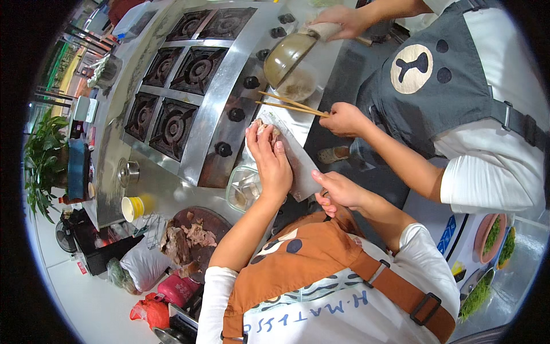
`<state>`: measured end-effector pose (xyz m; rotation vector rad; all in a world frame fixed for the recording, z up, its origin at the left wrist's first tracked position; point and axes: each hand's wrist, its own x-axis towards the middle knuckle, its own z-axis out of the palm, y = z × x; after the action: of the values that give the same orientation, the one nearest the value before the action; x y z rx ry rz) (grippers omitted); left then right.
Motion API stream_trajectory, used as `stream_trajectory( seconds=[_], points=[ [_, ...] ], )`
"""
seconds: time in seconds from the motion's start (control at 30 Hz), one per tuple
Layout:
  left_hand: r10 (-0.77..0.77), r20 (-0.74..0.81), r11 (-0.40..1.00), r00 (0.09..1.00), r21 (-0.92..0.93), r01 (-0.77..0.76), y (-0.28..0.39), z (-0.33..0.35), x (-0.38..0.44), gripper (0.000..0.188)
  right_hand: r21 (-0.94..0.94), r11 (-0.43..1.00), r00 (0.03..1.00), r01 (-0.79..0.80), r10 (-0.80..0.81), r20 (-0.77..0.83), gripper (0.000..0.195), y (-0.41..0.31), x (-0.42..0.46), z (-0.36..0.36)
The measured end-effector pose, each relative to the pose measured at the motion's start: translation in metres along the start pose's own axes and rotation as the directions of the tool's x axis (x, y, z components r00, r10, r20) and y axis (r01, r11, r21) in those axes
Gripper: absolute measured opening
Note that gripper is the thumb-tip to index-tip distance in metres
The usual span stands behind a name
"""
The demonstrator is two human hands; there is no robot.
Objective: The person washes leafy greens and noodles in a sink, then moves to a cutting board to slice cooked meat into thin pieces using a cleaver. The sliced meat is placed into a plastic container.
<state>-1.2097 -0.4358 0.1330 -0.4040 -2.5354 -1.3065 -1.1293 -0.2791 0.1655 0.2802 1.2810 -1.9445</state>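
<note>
My right hand (339, 191) grips the handle of a broad steel cleaver (303, 165), its blade pointing away from me. Over the far end of that blade lies my left hand (270, 161), fingers spread against chopped meat (260, 125). Part of the meat is hidden under the fingers. Just past the blade tip, a co-worker's hand (346, 120) holds wooden chopsticks (292, 103). The co-worker's other hand (339, 21), with a cloth, tilts a metal pot (285, 58) over a bowl (298, 84) with brownish contents.
A gas stove (202, 137) with several burners stands at left. Near my left forearm are a clear plastic container (240, 189) and a round chopping board (219, 221) bearing cooked meat (176, 243). Yellow paper cups (133, 208) lie beyond. Bowls of chopped greens (492, 236) stand at right.
</note>
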Motion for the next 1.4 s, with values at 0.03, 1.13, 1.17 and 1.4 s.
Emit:
stream_trajectory(
  seconds=[0.03, 1.13, 1.17, 1.4],
  points=[
    [-0.012, -0.012, 1.000, 1.000, -0.014, 0.012, -0.002, 0.000, -0.002, 0.034, -0.010, 1.000, 1.000, -0.004, 0.004, 0.006, 0.059, 0.000, 0.001, 0.000],
    [-0.156, -0.297, 0.988, 0.942, -0.023, 0.156, -0.057, -0.046, -0.049, 0.021, -0.173, 0.962, 0.970, -0.212, 0.229, 0.083, 0.052, 0.017, 0.045, 0.045],
    [-0.119, -0.272, 0.992, 0.955, 0.015, 0.128, -0.057, -0.039, -0.044, 0.021, -0.145, 0.968, 0.974, -0.204, 0.215, 0.066, 0.050, 0.014, 0.040, 0.040],
    [-0.040, -0.039, 0.988, 0.998, 0.146, 0.045, -0.053, -0.021, 0.031, 0.036, 0.095, 0.986, 0.989, -0.138, 0.133, 0.061, 0.046, -0.022, 0.057, 0.012]
  ],
)
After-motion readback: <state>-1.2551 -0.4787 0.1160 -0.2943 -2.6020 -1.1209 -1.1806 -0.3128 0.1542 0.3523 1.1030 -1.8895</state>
